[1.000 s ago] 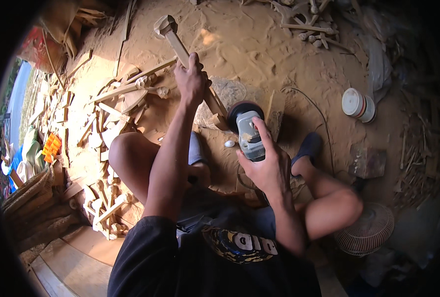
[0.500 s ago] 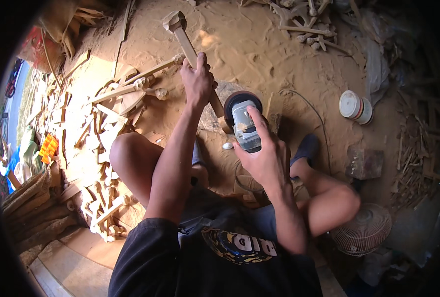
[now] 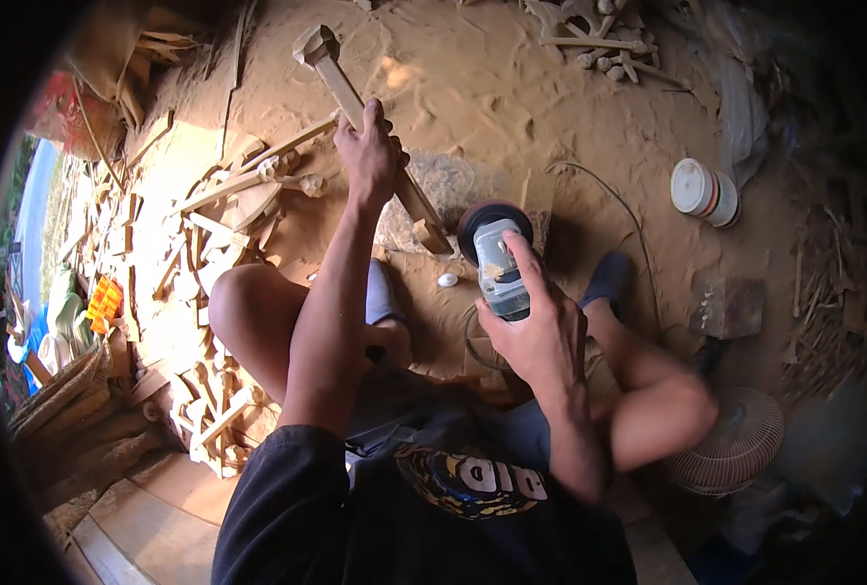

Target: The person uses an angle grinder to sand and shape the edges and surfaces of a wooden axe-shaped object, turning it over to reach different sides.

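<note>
My left hand is closed around the middle of a long wooden piece, which has a blocky knob at its far end. The piece slants down toward the right, and its near end has a small raised block. In my right hand is an angle grinder with a dark round disc on its far side, my index finger lying along its body. A small gap shows between the disc and the near end of the wooden piece. Beneath them lies a pale stone block on the dusty ground.
Several carved wooden pieces are heaped at left, more at the far right. A cord crosses the sawdust. To the right stand a white tub, a box-like block and a fan. My feet in blue shoes flank the work.
The grinder has moved right, away from the wooden piece; before, its disc was against or very near the near end. My left hand and the wooden piece have shifted slightly left.
</note>
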`<state>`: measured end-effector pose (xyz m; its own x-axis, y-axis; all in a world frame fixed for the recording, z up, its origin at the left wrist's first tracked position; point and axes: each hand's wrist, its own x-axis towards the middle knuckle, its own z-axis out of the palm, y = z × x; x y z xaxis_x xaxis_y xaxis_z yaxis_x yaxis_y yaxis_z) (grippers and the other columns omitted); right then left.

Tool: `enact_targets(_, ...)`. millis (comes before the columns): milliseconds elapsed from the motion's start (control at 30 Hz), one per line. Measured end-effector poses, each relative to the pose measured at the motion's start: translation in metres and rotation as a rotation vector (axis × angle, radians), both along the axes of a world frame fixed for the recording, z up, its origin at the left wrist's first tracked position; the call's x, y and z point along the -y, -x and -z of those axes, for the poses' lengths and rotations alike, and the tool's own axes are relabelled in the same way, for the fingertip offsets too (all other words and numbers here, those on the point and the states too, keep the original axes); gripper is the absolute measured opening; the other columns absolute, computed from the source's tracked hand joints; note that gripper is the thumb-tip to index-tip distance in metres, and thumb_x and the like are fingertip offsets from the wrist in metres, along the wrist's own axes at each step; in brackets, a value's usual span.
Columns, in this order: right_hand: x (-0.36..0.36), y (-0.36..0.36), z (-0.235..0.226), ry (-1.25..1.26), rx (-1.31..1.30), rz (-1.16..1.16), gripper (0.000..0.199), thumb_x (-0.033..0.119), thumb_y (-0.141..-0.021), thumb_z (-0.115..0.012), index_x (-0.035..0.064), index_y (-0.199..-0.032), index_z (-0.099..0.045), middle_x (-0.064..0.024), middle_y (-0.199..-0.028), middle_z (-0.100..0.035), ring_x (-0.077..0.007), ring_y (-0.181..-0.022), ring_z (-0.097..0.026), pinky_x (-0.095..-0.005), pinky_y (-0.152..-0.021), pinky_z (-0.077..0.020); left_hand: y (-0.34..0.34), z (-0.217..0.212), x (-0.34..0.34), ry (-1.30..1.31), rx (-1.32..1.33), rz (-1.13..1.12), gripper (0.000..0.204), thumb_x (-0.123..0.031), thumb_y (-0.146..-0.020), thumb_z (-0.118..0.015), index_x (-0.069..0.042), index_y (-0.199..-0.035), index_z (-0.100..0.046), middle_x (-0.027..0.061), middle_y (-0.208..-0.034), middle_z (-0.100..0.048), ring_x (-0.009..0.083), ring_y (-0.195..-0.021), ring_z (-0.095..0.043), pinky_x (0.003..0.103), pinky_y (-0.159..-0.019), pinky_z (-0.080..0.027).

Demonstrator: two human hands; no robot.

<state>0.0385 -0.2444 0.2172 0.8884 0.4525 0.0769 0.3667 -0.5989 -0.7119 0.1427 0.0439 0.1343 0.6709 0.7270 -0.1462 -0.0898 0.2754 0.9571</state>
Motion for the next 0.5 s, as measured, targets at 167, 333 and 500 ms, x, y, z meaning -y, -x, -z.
enact_targets(167, -0.003, 0.001, 0.001, 0.003, -0.053, -0.017, 0.087, 0.016, -0.083, -0.088, 0.019, -0.161, -0.05, -0.0226, -0.135, -0.073, -0.0461, -0.111, -0.074, -0.0517, -0.09, -0.0619, 0.003, -0.001, 0.001, 0.014, 0.003, -0.023, 0.029, -0.03, -0.11, -0.067, -0.01, -0.097, -0.051, -0.0015, -0.068, -0.049, 0.0096, -0.044, -0.044, 0.031, -0.038, -0.038)
enact_targets(333, -0.008, 0.001, 0.006, -0.005, -0.004, -0.023, 0.085, 0.017, -0.085, -0.086, 0.0242, -0.162, -0.049, -0.0177, -0.14, -0.073, -0.0419, -0.108, -0.076, -0.0508, -0.088, -0.0634, 0.002, -0.001, 0.003, -0.04, -0.01, -0.003, 0.029, -0.031, -0.11, -0.066, -0.009, -0.097, -0.052, -0.0016, -0.067, -0.049, 0.0095, -0.044, -0.044, 0.031, -0.038, -0.039)
enact_targets(500, -0.017, -0.008, 0.006, -0.07, 0.022, -0.03, 0.085, 0.015, -0.085, -0.085, 0.0228, -0.161, -0.05, -0.02, -0.137, -0.073, -0.0449, -0.106, -0.075, -0.0519, -0.088, -0.0628, 0.001, -0.008, 0.012, 0.007, 0.002, -0.034, 0.028, -0.031, -0.111, -0.065, -0.009, -0.098, -0.052, -0.0021, -0.066, -0.049, 0.009, -0.044, -0.043, 0.03, -0.038, -0.036)
